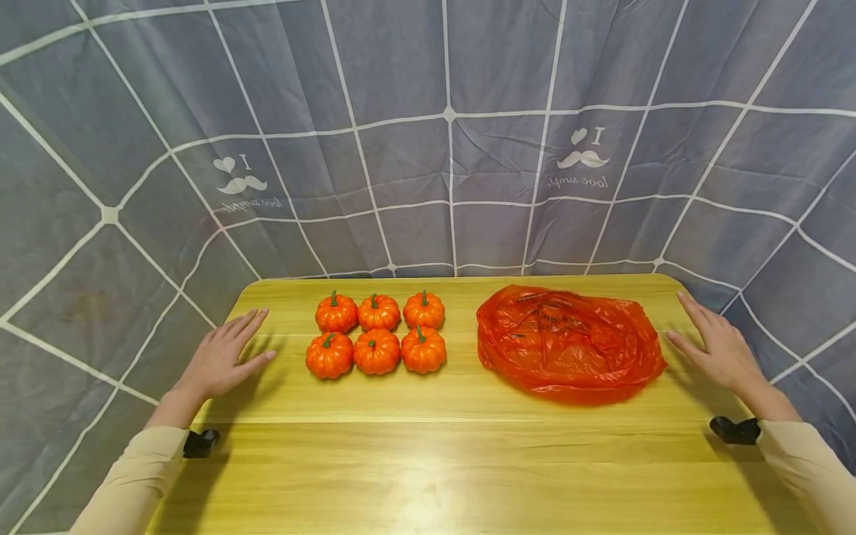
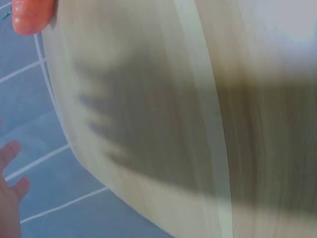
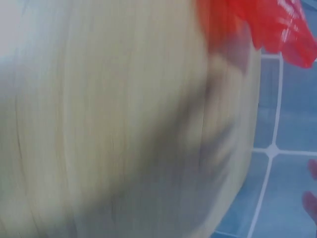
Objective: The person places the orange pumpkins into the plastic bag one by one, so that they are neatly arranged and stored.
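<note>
Six orange pumpkins (image 1: 377, 353) sit in two rows on the counter (image 1: 428, 461), left of a crumpled red plastic bag (image 1: 568, 342). Left hand (image 1: 224, 355) and right hand (image 1: 721, 351) hover at opposite ends, fingers extended.

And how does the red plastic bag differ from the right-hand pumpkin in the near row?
The red bag is wide, thin and crumpled, while the pumpkin is smaller, rounded and ribbed. The red bag carries dark printing; the pumpkin has a green stem. Both rest on the wooden table.
</note>
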A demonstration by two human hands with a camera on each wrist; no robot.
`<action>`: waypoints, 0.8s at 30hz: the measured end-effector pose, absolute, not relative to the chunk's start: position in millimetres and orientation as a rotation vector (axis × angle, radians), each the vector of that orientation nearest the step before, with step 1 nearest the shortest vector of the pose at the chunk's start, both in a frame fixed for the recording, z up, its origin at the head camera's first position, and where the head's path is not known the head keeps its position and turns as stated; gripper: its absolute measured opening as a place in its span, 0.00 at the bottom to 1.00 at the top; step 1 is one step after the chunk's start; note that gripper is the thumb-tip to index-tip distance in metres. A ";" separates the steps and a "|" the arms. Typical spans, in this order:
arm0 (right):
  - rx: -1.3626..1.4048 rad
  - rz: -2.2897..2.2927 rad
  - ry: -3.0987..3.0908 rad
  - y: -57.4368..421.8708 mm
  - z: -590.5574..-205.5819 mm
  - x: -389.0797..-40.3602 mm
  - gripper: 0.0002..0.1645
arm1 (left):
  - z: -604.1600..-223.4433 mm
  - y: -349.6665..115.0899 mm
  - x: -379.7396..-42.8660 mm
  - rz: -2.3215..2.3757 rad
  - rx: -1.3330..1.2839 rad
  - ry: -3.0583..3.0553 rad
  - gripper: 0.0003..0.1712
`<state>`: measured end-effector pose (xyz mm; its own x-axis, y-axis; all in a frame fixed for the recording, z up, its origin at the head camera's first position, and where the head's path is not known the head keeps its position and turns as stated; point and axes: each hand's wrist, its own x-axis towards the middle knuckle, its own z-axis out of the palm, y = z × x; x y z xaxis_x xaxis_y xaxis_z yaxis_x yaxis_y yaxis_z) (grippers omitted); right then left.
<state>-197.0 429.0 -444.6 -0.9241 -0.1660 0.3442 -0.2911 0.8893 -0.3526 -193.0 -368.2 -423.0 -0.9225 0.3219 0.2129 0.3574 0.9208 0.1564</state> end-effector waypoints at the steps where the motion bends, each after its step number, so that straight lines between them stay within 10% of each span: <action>1: 0.332 0.634 -2.751 427.7 -445.6 -196.6 0.45 | -423.5 -366.4 -193.2 -0.300 -0.519 -2.893 0.45; 24: 0.450 1.473 -2.567 397.0 -468.9 -200.4 0.44 | -451.2 -322.3 -188.6 -0.860 -0.471 -2.836 0.42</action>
<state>-200.4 397.0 -468.9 -0.9441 -0.1836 0.2737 -0.3289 0.4735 -0.8171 -188.6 -322.3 -451.2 -0.9410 0.2550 0.2226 0.3356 0.7876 0.5167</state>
